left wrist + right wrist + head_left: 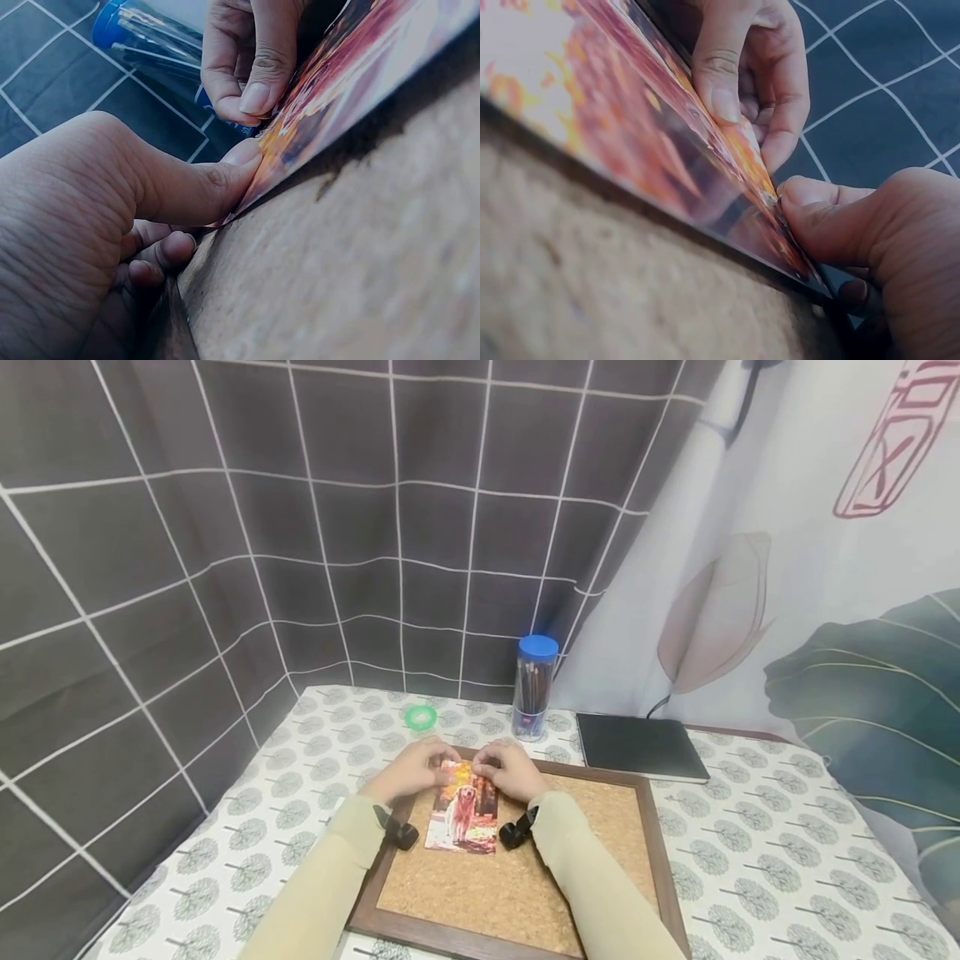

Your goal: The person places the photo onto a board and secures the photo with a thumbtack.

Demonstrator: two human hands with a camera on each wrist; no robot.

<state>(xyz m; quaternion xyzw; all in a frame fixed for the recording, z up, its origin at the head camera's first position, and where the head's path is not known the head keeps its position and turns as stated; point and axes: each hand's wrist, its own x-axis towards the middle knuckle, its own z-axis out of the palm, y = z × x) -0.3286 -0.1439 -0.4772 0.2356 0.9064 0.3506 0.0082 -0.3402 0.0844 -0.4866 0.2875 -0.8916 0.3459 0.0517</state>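
Both hands pinch the far edge of a dog photo [462, 818]: the left hand [408, 768] at its eleven o'clock corner, the right hand [517, 772] at its one o'clock corner, thumbs on the printed face and other fingers curled in close by. The photo sits over the ten o'clock part of a cork board [480, 893] in a dark wooden frame [647, 827]; whether it lies fully flat is hard to tell. At one o'clock from the photo, just beyond the frame, a clear cylindrical container [534, 693] stands upright on the worktop [750, 827]. Its blue lid [538, 648] is on, and a bunch of slim, pencil-like sticks [534, 681] stands inside. At eleven o'clock lies a green ring-shaped item [411, 720], and at about two o'clock a flat black pad [641, 745].
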